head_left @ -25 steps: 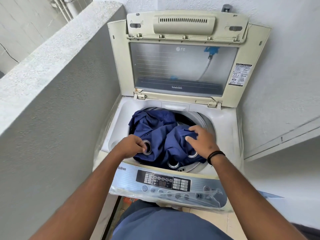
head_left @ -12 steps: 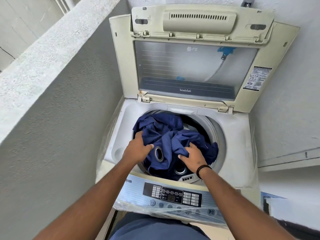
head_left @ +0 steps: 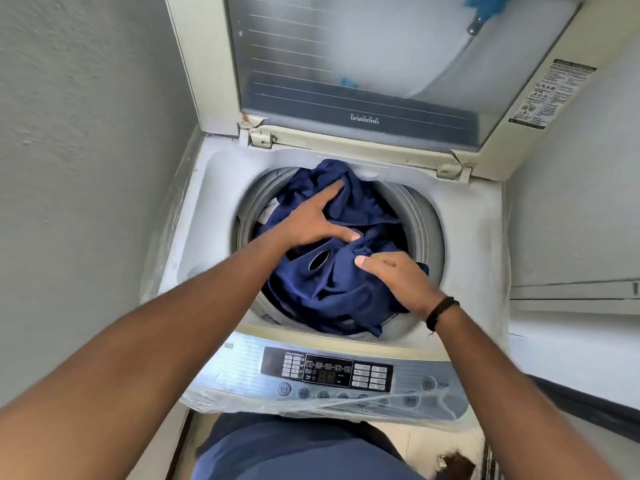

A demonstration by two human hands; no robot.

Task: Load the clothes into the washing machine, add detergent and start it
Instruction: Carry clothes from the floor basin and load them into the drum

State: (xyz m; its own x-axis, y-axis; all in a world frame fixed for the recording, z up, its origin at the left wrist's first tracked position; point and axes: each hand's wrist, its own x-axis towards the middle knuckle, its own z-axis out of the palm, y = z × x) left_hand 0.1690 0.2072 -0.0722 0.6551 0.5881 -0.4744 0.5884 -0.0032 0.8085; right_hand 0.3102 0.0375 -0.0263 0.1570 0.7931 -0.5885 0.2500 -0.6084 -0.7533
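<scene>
Navy cloth [head_left: 332, 292] heaped in washer drum [head_left: 424, 216], bulging above the rim. Left hand [head_left: 311, 223] flat on it, fingers spread, far side. Right hand [head_left: 394, 278] pinches a near-right fold. Push runs straight down.

The lid [head_left: 363, 81] is cut off at twelve o'clock; the control panel [head_left: 329, 372] labels blur; right fingers [head_left: 388, 268] sink into blue cloth [head_left: 329, 289].

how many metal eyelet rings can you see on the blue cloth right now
1: a metal eyelet ring shows on the dark blue cloth in the drum, between the left hand and right hand. Others may be hidden in folds.
</scene>
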